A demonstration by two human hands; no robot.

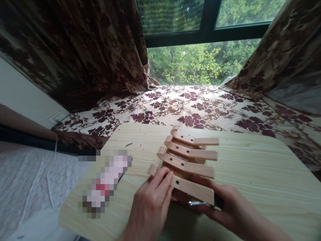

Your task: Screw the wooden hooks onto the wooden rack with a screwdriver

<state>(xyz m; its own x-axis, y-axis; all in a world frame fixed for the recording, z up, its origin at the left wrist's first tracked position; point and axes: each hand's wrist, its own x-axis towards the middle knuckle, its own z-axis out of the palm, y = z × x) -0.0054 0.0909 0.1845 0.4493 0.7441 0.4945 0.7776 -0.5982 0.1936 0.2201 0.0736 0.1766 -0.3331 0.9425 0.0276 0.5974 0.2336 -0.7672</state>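
Several curved wooden hooks (pixel 187 164) stand side by side on a brown wooden piece, like a coat rack, on the pale table. Dark screw heads show in them. My left hand (pixel 151 197) is closed around the nearest wooden hook (pixel 194 189), its fingers pressed over the part near the curved end. At that hook's straight end, my right hand (pixel 224 201) is closed around a tool with a shiny metal tip (pixel 198 203) and a dark part, below the hook. The tool's exact kind is hidden by the fingers. The underside of the rack is in shadow.
A blurred-out pinkish object (pixel 110 180) lies on the left of the wooden table (pixel 263 174). Small dark bits (pixel 129 144) lie near the rack. Beyond are a floral-covered window ledge (pixel 175 103) and curtains (pixel 100 43). A quilted bed (pixel 27 180) is at left.
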